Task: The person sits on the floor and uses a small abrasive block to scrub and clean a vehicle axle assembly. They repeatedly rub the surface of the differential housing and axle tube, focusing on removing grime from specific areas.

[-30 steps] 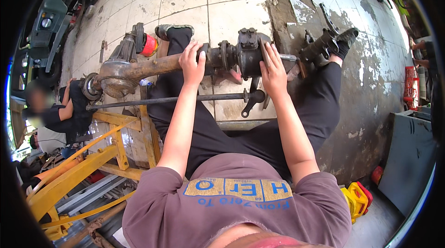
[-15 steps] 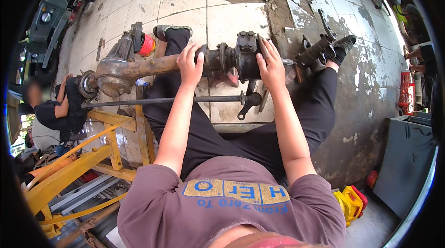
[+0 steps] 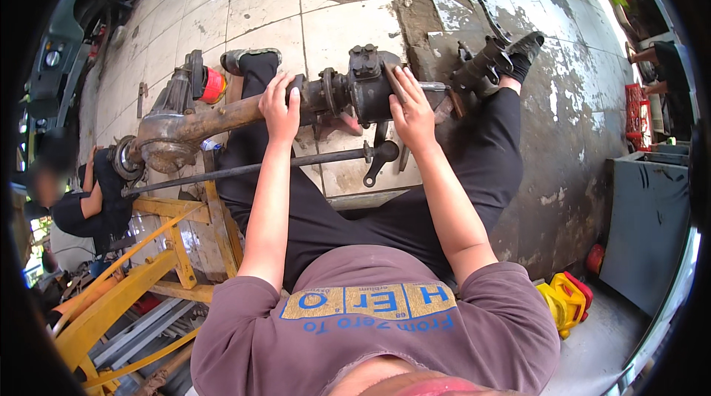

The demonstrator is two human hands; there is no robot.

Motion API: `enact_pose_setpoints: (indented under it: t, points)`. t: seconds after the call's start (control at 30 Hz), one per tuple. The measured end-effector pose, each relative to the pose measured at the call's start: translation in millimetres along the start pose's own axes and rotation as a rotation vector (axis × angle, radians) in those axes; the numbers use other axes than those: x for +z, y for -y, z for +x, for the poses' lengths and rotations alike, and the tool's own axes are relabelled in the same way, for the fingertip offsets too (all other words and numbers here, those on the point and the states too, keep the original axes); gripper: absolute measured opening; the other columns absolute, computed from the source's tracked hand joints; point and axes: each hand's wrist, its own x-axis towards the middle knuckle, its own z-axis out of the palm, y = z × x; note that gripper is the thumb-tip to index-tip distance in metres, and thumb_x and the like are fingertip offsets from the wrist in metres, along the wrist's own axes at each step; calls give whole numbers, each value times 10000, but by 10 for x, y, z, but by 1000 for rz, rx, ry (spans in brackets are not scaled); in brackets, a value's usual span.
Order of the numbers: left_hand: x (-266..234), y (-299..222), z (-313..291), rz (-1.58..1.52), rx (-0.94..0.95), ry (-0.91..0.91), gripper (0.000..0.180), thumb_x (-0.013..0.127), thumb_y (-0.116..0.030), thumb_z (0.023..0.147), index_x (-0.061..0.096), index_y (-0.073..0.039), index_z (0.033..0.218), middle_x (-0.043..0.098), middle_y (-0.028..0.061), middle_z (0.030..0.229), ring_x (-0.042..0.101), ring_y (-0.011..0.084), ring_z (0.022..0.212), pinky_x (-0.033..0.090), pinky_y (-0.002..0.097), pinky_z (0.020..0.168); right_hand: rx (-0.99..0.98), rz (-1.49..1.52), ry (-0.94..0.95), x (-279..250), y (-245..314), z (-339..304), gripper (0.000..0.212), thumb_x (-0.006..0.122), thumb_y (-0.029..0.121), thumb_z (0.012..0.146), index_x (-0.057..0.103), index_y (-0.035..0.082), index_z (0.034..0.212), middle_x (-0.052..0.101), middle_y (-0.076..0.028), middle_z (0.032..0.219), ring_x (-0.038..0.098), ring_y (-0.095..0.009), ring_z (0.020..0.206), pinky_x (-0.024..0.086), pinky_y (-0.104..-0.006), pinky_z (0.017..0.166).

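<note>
A long rusty axle housing (image 3: 235,112) with a bulging middle lies across in front of my legs. My left hand (image 3: 281,110) is wrapped over its tube, just left of the black end assembly. At that right end sits a dark steering knuckle (image 3: 370,92) with a bolted block on top. My right hand (image 3: 415,113) grips its outer rim, fingers lying over a flat edge and the thumb on the near side. A metal shaft (image 3: 434,86) sticks out beyond this hand. Below the axle runs a thin steel rod (image 3: 296,161), ending in a black lever arm (image 3: 379,161).
A yellow frame (image 3: 118,285) stands at left, near a seated person (image 3: 85,203) by the axle's far end. A red round can (image 3: 213,86) is behind the axle. Another metal part (image 3: 478,66) lies by my right foot. A grey cabinet (image 3: 641,229) stands at right.
The whole scene has shifted left in the picture as my head moved. Both hands stay on the axle at about the same spots.
</note>
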Motion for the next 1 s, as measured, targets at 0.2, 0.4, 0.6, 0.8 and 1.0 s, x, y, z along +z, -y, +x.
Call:
enact_pose_setpoints:
  t: [0.2,0.4,0.6,0.8,1.0]
  points:
    - [5,10,42,19,26,3,366,651,-335,1102,752,-136,1392,698,87,1518,629,311,1448,405,509,1236,48,25,9,16,-87,197,460,710,131,1055,726,94,1514,678,-120,1607,588,-359,1545,516,-473,1230]
    - [5,-6,26,-3,14,2,365,646,-341,1106,762,-126,1377,704,110,1503,640,326,1436,427,512,1227,6,-38,-4,0,-56,30,454,719,136,1055,720,61,1504,676,-132,1604,588,-369,1539,522,-466,1223]
    - [-16,-19,54,9,74,-24,367,654,-335,1100,765,-104,1362,727,137,1453,680,350,1377,486,512,1181,57,18,27,-28,-109,100,467,713,183,1083,703,89,1541,665,-134,1617,565,-360,1562,498,-465,1250]
    - [-13,-19,48,0,19,1,352,667,-311,1083,765,-127,1368,709,110,1498,642,331,1430,429,509,1225,183,170,28,-36,-170,191,468,636,195,1142,652,46,1585,642,-195,1632,577,-377,1550,461,-442,1275]
    - [-22,-21,25,-12,-1,8,369,654,-340,1094,761,-131,1380,703,106,1508,630,327,1445,414,516,1234,199,187,-60,-133,-166,98,443,615,146,1146,658,23,1569,673,-217,1594,641,-355,1490,498,-407,1229]
